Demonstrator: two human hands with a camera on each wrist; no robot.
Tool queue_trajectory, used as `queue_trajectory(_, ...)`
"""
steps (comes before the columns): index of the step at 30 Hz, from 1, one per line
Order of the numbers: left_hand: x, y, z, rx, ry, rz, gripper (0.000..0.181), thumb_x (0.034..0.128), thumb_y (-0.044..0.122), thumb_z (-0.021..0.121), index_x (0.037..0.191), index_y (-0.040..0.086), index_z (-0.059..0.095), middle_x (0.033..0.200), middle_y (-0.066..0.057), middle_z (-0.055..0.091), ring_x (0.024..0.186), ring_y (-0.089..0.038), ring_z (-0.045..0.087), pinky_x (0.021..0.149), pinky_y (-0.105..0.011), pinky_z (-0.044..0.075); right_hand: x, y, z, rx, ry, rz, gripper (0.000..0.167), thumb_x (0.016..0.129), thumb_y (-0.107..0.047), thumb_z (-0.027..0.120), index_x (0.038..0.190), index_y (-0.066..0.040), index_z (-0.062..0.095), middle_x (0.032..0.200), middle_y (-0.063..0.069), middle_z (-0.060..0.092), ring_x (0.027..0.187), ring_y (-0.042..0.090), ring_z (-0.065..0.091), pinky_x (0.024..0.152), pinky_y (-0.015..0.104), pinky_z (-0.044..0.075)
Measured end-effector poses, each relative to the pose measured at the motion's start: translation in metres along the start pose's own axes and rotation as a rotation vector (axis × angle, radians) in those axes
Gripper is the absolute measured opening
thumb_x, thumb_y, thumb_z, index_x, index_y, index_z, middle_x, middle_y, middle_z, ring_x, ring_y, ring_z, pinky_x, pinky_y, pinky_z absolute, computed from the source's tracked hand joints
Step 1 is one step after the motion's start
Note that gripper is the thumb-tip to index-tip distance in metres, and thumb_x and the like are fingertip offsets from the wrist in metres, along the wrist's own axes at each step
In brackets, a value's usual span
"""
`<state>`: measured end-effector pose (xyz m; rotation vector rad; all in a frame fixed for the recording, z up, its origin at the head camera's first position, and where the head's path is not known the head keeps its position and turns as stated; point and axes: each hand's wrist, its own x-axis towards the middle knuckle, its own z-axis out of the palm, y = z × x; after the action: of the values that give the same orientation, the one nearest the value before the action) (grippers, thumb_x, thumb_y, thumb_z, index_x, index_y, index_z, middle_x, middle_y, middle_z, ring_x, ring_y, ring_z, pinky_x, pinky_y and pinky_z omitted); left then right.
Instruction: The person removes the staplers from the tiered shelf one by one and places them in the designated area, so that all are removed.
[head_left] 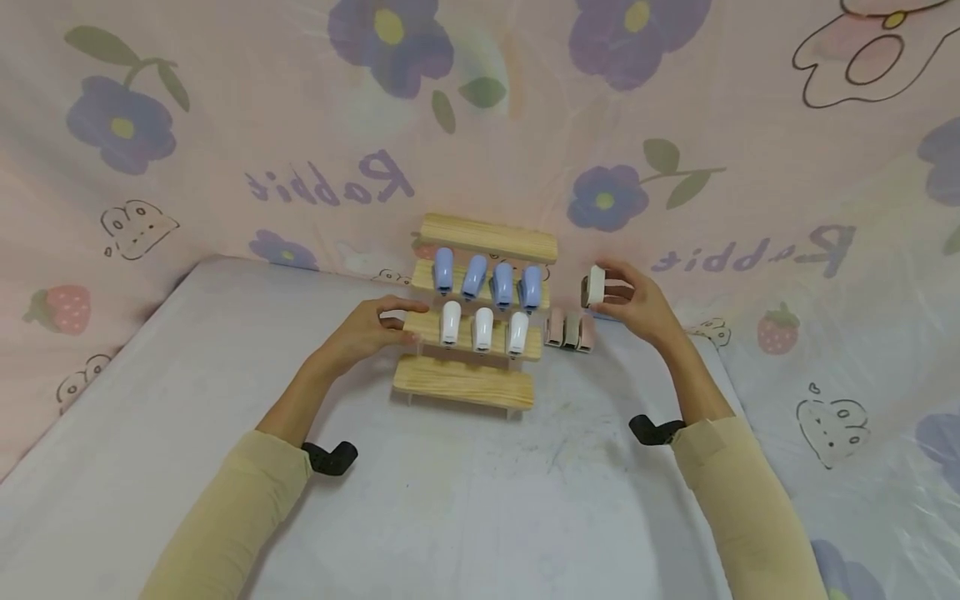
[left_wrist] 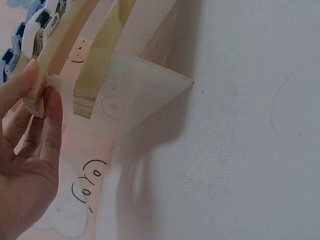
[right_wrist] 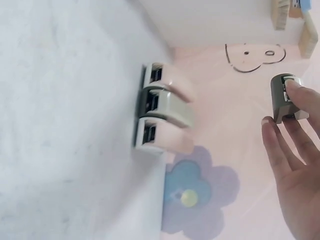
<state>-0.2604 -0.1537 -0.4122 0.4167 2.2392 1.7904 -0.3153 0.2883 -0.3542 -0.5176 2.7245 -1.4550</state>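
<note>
Glossy Curves on Striped Wood

We saw a stepped stand [head_left: 463, 385] of pale wooden planks, their grain running lengthwise in fine stripes, joined by translucent side panels [left_wrist: 145, 85]. It stood on a smooth, whitish counter [head_left: 450, 508] with faint smudges, before a pink sheet [head_left: 480, 142] printed with purple flowers.

Our right hand [head_left: 639, 302] pinched a small stapler-like piece [head_left: 597, 287] between thumb and fingers, raised off the counter just beyond the stand's right end. That piece was compact and rounded at one end, dark grey-green on one part and whitish on another. Near it, a row of three similar pieces [head_left: 572, 330], pink, grey-green and pink, sat side by side on the counter.

Our left hand [head_left: 358, 335] gripped the left end of the second plank from the front. Three glossy white pieces [head_left: 483, 328] lined that plank; four shiny blue ones [head_left: 502, 285] lined the plank behind.
</note>
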Motion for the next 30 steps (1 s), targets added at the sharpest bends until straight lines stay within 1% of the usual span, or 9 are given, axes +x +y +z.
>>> queue_trajectory(5, 0.0, 0.0, -0.001, 0.009, 0.006, -0.015, 0.05, 0.0853, 0.015, 0.08, 0.133, 0.015, 0.064, 0.145, -0.001, 0.049, 0.102, -0.025, 0.065, 0.086, -0.029, 0.053, -0.004, 0.013, -0.001, -0.027, 0.006, 0.008, 0.074, 0.085, 0.001, 0.076, 0.15, -0.009, 0.041, 0.139, 0.022, 0.049, 0.123, 0.042, 0.054, 0.088, 0.022, 0.053)
queue_trajectory(10, -0.001, 0.001, -0.001, 0.024, 0.01, -0.023, 0.05, 0.0852, 0.017, 0.081, 0.133, 0.017, 0.064, 0.145, 0.0, 0.049, 0.103, -0.024, 0.064, 0.088, -0.031, 0.052, -0.009, 0.028, -0.003, -0.08, 0.006, 0.037, 0.072, 0.085, -0.001, 0.077, 0.149, -0.009, 0.043, 0.139, 0.02, 0.051, 0.123, 0.04, 0.054, 0.084, 0.017, 0.051)
queue_trajectory(13, 0.0, 0.001, 0.0, 0.019, 0.008, -0.02, 0.05, 0.0853, 0.017, 0.08, 0.133, 0.017, 0.064, 0.144, 0.0, 0.05, 0.102, -0.024, 0.064, 0.089, -0.033, 0.052, -0.013, 0.031, -0.005, -0.075, 0.0, 0.034, 0.073, 0.085, -0.001, 0.077, 0.149, -0.006, 0.043, 0.138, 0.024, 0.051, 0.123, 0.042, 0.053, 0.083, 0.015, 0.05)
queue_trajectory(15, 0.0, 0.001, 0.0, 0.014, 0.005, -0.017, 0.05, 0.0854, 0.016, 0.08, 0.133, 0.017, 0.064, 0.143, 0.0, 0.05, 0.101, -0.024, 0.064, 0.088, -0.033, 0.052, -0.016, 0.034, -0.006, -0.071, -0.002, 0.03, 0.073, 0.085, -0.001, 0.077, 0.149, -0.005, 0.042, 0.138, 0.025, 0.051, 0.123, 0.044, 0.053, 0.087, 0.019, 0.052)
queue_trajectory(20, 0.0, 0.002, 0.0, 0.011, 0.002, -0.016, 0.05, 0.0853, 0.015, 0.08, 0.133, 0.015, 0.063, 0.143, 0.0, 0.051, 0.102, -0.025, 0.064, 0.086, -0.03, 0.052, -0.02, 0.046, -0.006, -0.096, -0.002, 0.042, 0.072, 0.085, -0.003, 0.078, 0.149, -0.007, 0.043, 0.139, 0.024, 0.051, 0.123, 0.043, 0.054, 0.096, 0.039, 0.052)
queue_trajectory(21, 0.0, 0.002, 0.0, 0.013, 0.002, -0.018, 0.051, 0.0853, 0.015, 0.08, 0.133, 0.015, 0.063, 0.143, 0.0, 0.051, 0.102, -0.025, 0.064, 0.086, -0.031, 0.052, -0.021, 0.049, -0.005, -0.097, -0.003, 0.046, 0.072, 0.086, -0.004, 0.078, 0.149, -0.007, 0.043, 0.139, 0.024, 0.051, 0.123, 0.043, 0.054, 0.096, 0.04, 0.052)
queue_trajectory(25, 0.0, 0.001, 0.0, 0.014, 0.003, -0.023, 0.05, 0.0853, 0.014, 0.08, 0.133, 0.015, 0.064, 0.143, -0.001, 0.051, 0.102, -0.025, 0.064, 0.087, -0.033, 0.052, -0.022, 0.057, -0.003, -0.095, -0.003, 0.067, 0.072, 0.086, -0.002, 0.077, 0.149, -0.005, 0.042, 0.14, 0.024, 0.05, 0.124, 0.043, 0.053, 0.095, 0.034, 0.052)
queue_trajectory(26, 0.0, 0.001, 0.0, 0.015, 0.004, -0.023, 0.05, 0.0854, 0.014, 0.08, 0.133, 0.015, 0.064, 0.143, -0.001, 0.051, 0.102, -0.025, 0.064, 0.087, -0.033, 0.052, -0.023, 0.058, -0.002, -0.094, -0.004, 0.072, 0.072, 0.086, -0.001, 0.076, 0.149, -0.005, 0.042, 0.14, 0.025, 0.05, 0.124, 0.043, 0.053, 0.095, 0.035, 0.052)
queue_trajectory(30, 0.0, 0.003, 0.0, 0.009, 0.006, -0.023, 0.05, 0.0854, 0.013, 0.08, 0.132, 0.015, 0.064, 0.142, 0.0, 0.051, 0.102, -0.025, 0.064, 0.085, -0.03, 0.053, -0.023, 0.061, 0.0, -0.103, -0.009, 0.084, 0.071, 0.086, 0.0, 0.075, 0.148, -0.004, 0.042, 0.14, 0.027, 0.049, 0.125, 0.046, 0.052, 0.098, 0.046, 0.049)
